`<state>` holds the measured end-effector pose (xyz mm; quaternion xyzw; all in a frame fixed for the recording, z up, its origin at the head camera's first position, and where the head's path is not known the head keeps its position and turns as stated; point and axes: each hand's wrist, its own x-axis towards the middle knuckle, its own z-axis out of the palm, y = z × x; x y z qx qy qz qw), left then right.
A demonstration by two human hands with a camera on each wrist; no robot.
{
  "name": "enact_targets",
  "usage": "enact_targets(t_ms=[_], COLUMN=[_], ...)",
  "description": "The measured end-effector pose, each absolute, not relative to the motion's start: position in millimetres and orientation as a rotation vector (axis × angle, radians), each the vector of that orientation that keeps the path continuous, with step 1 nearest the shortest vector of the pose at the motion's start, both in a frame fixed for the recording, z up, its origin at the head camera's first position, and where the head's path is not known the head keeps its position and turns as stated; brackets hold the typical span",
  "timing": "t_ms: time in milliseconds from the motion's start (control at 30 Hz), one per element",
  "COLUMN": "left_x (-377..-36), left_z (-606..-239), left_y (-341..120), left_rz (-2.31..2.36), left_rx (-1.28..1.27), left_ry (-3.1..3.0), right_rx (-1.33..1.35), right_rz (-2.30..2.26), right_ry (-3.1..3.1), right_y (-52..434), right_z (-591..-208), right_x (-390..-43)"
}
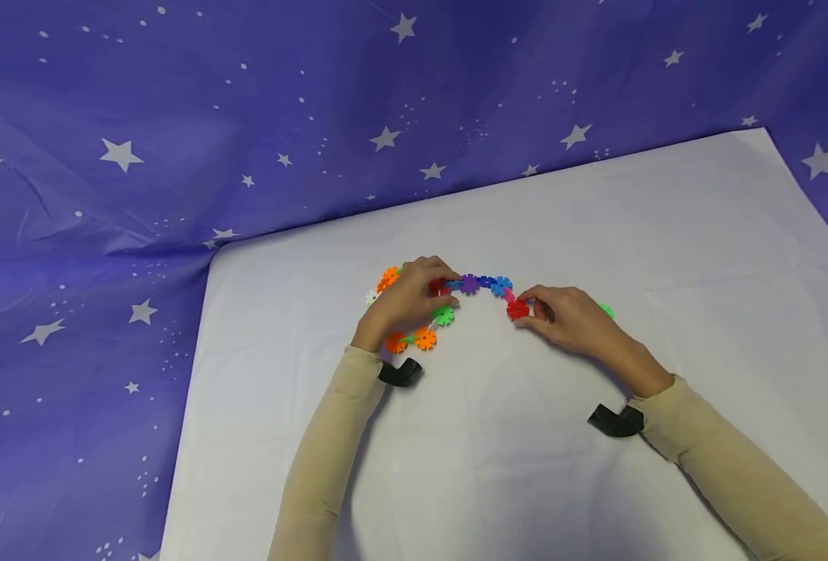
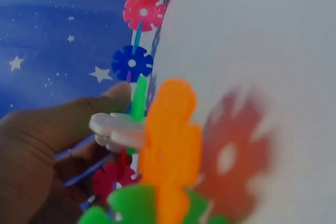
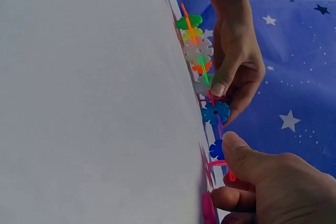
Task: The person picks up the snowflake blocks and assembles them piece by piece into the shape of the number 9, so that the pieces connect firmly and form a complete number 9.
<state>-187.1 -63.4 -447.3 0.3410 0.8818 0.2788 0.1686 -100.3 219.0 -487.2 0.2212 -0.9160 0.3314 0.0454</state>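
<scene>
A chain of notched plastic snowflake discs curves over the white cloth, with a purple disc, a light blue disc and a green disc among them. My left hand grips the chain around a red disc, its thumb and fingers on either side. At the chain's right end, my right hand pinches another red disc between thumb and fingertips. That disc adjoins a pink disc. Orange discs form the chain's near left end. The left hand hides part of the chain.
A light green disc lies behind the right hand, partly hidden. The white cloth covers the table. A purple star-printed cloth hangs behind. Black wrist mounts stick out from the beige sleeves.
</scene>
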Motion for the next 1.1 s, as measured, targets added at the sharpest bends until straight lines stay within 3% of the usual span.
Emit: enact_targets(t_ms=[433, 833, 1100], left_x=[-201, -195, -196], left_z=[-450, -442, -446], left_y=[-64, -55, -39], left_rz=[0.788, 0.746, 0.666], left_rx=[0.957, 0.995, 0.952], left_ry=[2.463, 2.557, 2.611], right_rx=[0.679, 0.448, 0.508], right_rz=[1.013, 0.901, 1.046], right_ry=[-2.854, -2.949, -2.929], right_y=[217, 239, 217], right_z=[-486, -470, -468], right_x=[-104, -93, -128])
